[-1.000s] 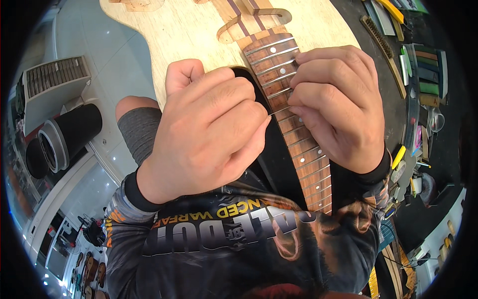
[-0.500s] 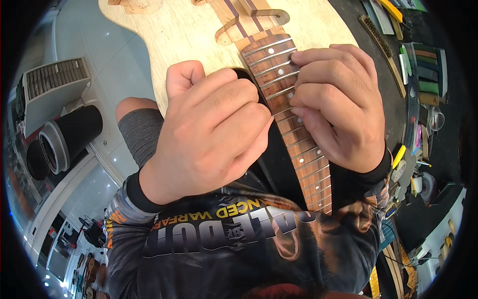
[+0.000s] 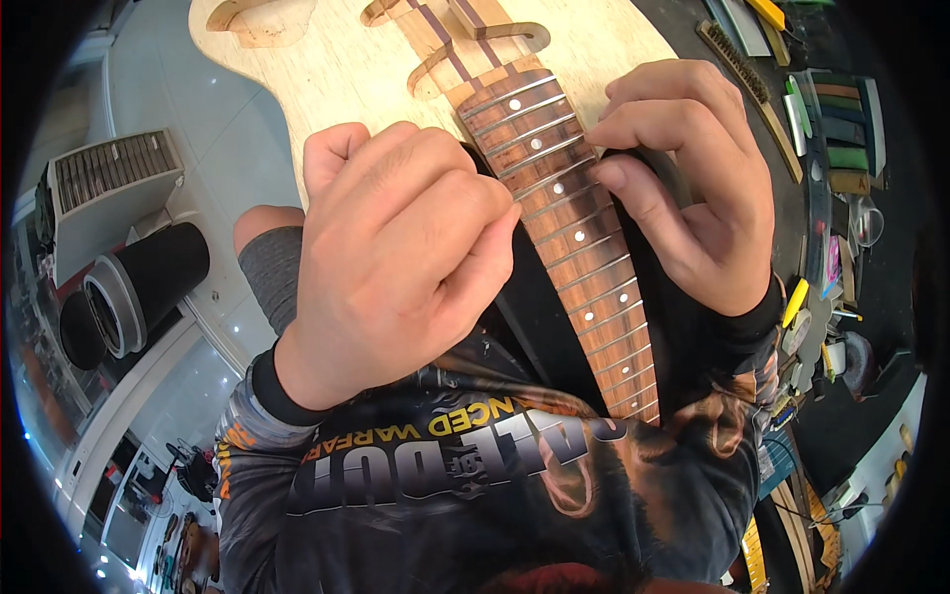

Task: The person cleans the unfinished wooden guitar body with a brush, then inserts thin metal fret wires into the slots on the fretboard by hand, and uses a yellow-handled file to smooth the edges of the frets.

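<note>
A fretted guitar neck (image 3: 597, 289) with a dark reddish wooden fingerboard, pale dot inlays and metal frets runs from my chest up to a pale unfinished guitar body (image 3: 341, 74). My left hand (image 3: 396, 262) hovers at the left edge of the neck, its fingers curled in and thumb side up. Whatever its fingers close on is hidden. At the right edge of the fingerboard is my right hand (image 3: 703, 173), with index finger and thumb bent toward the fret ends and a small gap between them. Nothing shows in that gap.
On the dark bench to the right lie a wooden-handled brush (image 3: 742, 74), a rack of coloured strips (image 3: 843, 129) and a yellow-handled tool (image 3: 795, 302). A black cylindrical container (image 3: 163, 267) and a pale case (image 3: 114, 188) stand on the left, beside the tiled floor.
Both hands have shifted up and the left hand slightly left. My right fingers have lifted off the frets, with thumb and index moved up the neck's edge. The guitar has slid slightly left.
</note>
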Demonstrator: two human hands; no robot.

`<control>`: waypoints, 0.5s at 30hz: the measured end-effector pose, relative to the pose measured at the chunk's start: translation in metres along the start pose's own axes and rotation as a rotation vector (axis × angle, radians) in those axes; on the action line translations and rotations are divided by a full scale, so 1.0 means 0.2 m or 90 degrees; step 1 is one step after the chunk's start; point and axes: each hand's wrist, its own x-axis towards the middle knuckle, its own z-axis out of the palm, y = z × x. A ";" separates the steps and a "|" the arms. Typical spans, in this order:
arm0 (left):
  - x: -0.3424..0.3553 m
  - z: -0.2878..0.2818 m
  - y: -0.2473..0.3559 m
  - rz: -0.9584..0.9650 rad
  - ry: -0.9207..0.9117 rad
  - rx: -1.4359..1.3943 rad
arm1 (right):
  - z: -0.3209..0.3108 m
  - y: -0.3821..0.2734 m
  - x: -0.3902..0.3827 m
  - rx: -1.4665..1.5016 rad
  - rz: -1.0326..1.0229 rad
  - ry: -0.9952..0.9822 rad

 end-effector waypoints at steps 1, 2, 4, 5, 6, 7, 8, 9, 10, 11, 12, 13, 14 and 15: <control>0.00 0.01 0.01 0.005 -0.002 -0.003 | -0.01 -0.01 0.00 -0.008 -0.009 -0.010; 0.00 0.01 0.01 0.008 -0.004 -0.007 | -0.02 -0.01 0.00 -0.015 -0.017 -0.021; -0.01 0.02 0.00 0.016 -0.008 0.005 | 0.00 -0.01 0.00 -0.029 -0.031 -0.028; -0.01 0.02 0.00 0.023 -0.012 0.016 | 0.00 0.00 0.00 -0.044 -0.046 -0.034; -0.01 0.02 0.00 0.023 -0.014 0.016 | 0.01 0.00 0.00 -0.043 -0.045 -0.033; 0.00 0.01 0.01 0.028 -0.020 0.016 | 0.01 0.00 0.00 -0.041 -0.055 -0.044; 0.00 0.01 0.01 0.035 -0.025 0.013 | 0.01 0.00 0.00 -0.043 -0.063 -0.055; 0.00 0.01 0.01 0.037 -0.026 0.010 | 0.00 -0.01 -0.01 -0.045 -0.060 -0.056; 0.00 0.02 0.00 0.042 -0.027 -0.009 | 0.00 -0.02 -0.02 -0.048 -0.072 -0.060; 0.00 0.02 0.00 0.043 -0.030 -0.022 | 0.01 -0.01 -0.01 -0.044 -0.088 -0.063; 0.00 0.01 0.00 0.040 -0.031 -0.019 | 0.01 -0.01 -0.01 -0.040 -0.090 -0.064; 0.00 0.01 0.00 0.037 -0.034 -0.023 | 0.03 0.00 -0.01 -0.035 -0.090 -0.062; 0.00 0.01 -0.01 0.035 -0.036 -0.030 | 0.03 0.00 0.00 -0.031 -0.089 -0.061; 0.00 0.02 -0.01 0.033 -0.036 -0.030 | 0.04 -0.01 0.00 -0.030 -0.089 -0.062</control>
